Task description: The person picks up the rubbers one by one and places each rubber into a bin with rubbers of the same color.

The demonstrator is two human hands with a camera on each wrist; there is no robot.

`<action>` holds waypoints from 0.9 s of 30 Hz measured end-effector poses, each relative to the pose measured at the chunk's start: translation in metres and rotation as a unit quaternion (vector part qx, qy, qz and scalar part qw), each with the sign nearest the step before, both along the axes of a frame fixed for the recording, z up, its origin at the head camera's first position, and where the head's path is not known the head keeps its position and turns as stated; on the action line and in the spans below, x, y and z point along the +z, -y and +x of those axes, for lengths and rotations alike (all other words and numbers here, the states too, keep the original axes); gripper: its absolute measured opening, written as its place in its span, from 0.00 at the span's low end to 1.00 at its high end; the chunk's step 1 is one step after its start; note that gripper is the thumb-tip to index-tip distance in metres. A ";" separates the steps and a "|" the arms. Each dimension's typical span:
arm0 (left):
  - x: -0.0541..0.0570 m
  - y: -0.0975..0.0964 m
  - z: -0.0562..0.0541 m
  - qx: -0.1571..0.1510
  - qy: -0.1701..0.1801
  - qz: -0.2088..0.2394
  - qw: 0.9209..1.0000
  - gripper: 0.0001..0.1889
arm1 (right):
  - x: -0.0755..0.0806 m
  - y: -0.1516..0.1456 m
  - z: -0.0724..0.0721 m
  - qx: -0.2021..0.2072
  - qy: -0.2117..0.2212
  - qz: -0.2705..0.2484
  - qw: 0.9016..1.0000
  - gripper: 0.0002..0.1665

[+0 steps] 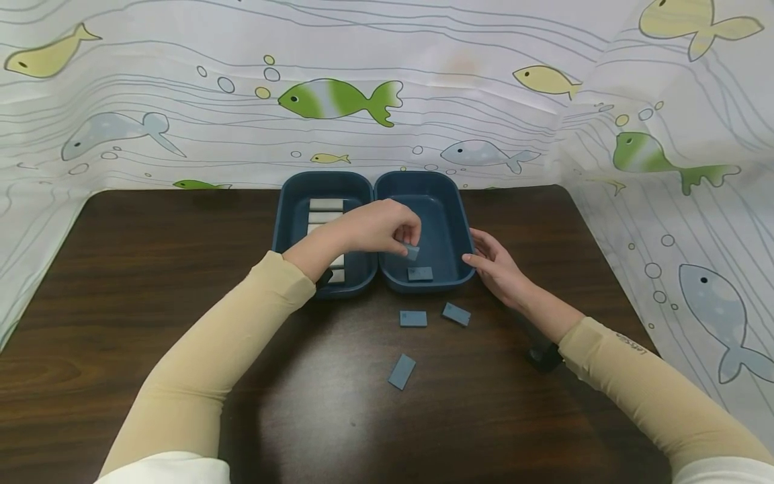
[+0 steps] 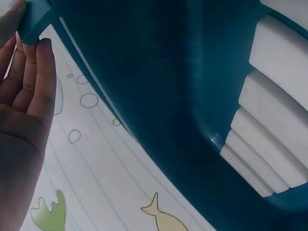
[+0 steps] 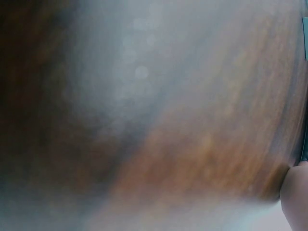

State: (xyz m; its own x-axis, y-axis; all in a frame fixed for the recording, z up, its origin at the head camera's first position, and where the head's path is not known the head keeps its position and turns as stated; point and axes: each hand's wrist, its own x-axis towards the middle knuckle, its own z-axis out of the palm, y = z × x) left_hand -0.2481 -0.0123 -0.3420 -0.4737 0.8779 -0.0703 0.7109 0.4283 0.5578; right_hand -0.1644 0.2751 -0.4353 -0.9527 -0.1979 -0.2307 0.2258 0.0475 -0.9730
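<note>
Over the right blue bin (image 1: 444,215), my left hand (image 1: 383,225) pinches a small blue-grey rectangular block (image 1: 412,252) between thumb and fingers. In the left wrist view the same block (image 2: 34,20) shows at the fingertips. A second blue-grey block (image 1: 420,273) lies on that bin's floor, close to its near wall. At the bin's right side my right hand (image 1: 498,269) holds the wall, thumb over the rim and fingers along the outside. The right wrist view is mostly blurred table, with a bit of that hand (image 3: 296,195) at its edge.
Beside it stands the left blue bin (image 1: 293,195), with a column of several white blocks (image 2: 281,57) partly behind my left forearm. Three loose blue-grey blocks lie on the dark wooden table (image 1: 151,282): one (image 1: 413,318), another (image 1: 456,314) and a nearer one (image 1: 402,372).
</note>
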 end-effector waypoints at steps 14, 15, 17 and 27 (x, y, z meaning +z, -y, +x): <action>-0.008 -0.015 -0.013 0.010 0.006 -0.007 1.000 0.06 | 0.000 0.000 -0.001 -0.004 0.004 0.000 1.000 0.40; -0.008 -0.016 -0.013 0.011 0.008 -0.007 1.000 0.06 | 0.000 0.000 -0.001 -0.004 0.004 -0.001 1.000 0.40; -0.010 -0.017 -0.015 0.013 0.011 -0.006 1.000 0.06 | -0.001 0.000 -0.001 -0.003 0.002 -0.004 1.000 0.40; -0.025 -0.022 -0.023 0.024 0.028 -0.005 0.999 0.07 | -0.003 -0.002 0.000 0.000 -0.005 -0.008 1.000 0.39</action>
State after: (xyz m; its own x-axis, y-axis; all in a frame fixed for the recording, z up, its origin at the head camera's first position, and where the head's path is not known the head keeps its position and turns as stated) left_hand -0.2709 0.0097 -0.3669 -0.5104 0.8533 -0.1065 0.6575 0.4670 0.5912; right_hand -0.1649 0.2771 -0.4382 -0.9552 -0.2010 -0.2171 0.2153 0.0313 -0.9761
